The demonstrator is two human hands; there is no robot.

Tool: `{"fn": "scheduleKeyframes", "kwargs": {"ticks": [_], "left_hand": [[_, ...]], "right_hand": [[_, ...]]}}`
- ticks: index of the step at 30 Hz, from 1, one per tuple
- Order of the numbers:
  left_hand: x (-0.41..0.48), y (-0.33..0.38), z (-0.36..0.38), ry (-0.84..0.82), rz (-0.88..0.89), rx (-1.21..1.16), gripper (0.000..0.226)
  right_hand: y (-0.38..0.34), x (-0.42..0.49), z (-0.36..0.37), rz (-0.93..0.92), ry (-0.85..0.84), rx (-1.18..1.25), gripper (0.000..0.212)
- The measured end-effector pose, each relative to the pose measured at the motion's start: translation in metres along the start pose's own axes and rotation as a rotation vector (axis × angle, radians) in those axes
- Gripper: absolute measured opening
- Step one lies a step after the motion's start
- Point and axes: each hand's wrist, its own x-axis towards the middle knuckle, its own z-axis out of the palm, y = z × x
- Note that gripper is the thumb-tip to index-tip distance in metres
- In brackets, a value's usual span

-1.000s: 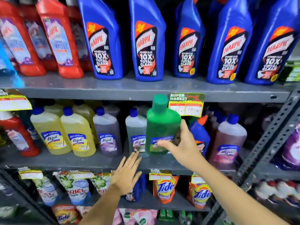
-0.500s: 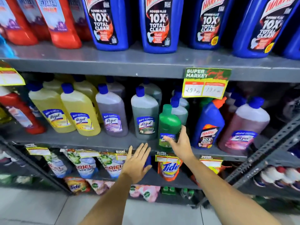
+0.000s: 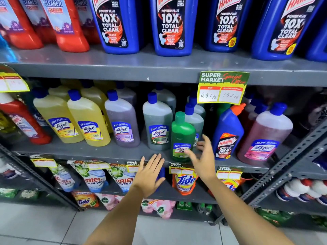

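Note:
A small green Lizol bottle [image 3: 182,131] with a green cap stands upright at the front edge of the grey middle shelf [image 3: 106,152], between a grey-green Lizol bottle [image 3: 157,124] and a blue Harpic bottle [image 3: 227,133]. My right hand [image 3: 203,156] hovers just in front and to the right of it, fingers spread and straight, off the bottle. Lower and to the left, my left hand [image 3: 150,172] is held flat with its fingers straight, in front of the shelf's edge, holding nothing.
Yellow and purple Lizol bottles [image 3: 88,121] line the middle shelf, with a pink one [image 3: 265,133] at right. Blue Harpic bottles [image 3: 171,25] and red ones [image 3: 67,23] stand above. A price tag [image 3: 223,87] hangs from the upper shelf. Detergent pouches [image 3: 184,181] fill the lower shelf.
My right hand set the green bottle down on the middle shelf and let go of it; its fingers are now spread clear. The view has pulled back and tilted down.

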Motion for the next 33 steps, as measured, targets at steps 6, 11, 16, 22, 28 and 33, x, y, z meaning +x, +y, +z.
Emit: {"fn": "scheduleKeyframes", "kwargs": {"ticks": [6, 11, 16, 22, 28, 33], "left_hand": [[0.0, 0.003, -0.001, 0.027, -0.009, 0.035, 0.071], [0.0, 0.004, 0.002, 0.0, -0.02, 0.048, 0.073], [0.002, 0.001, 0.007, -0.01, -0.021, 0.067, 0.073], [-0.001, 0.001, -0.003, 0.044, 0.045, 0.109, 0.075], [-0.003, 0.002, -0.003, -0.026, 0.0, 0.157, 0.081], [-0.002, 0.011, -0.003, -0.02, -0.022, 0.108, 0.085]], "right_hand": [[0.002, 0.005, -0.05, -0.059, 0.668, -0.143, 0.07], [0.014, 0.023, -0.066, 0.141, 0.546, -0.154, 0.113], [0.022, 0.029, -0.059, 0.254, 0.411, -0.146, 0.122], [0.023, 0.036, -0.048, 0.288, 0.427, -0.134, 0.119], [0.022, 0.034, -0.053, 0.277, 0.4, -0.098, 0.112], [0.006, 0.007, -0.066, 0.207, 0.347, -0.094, 0.108]]}}
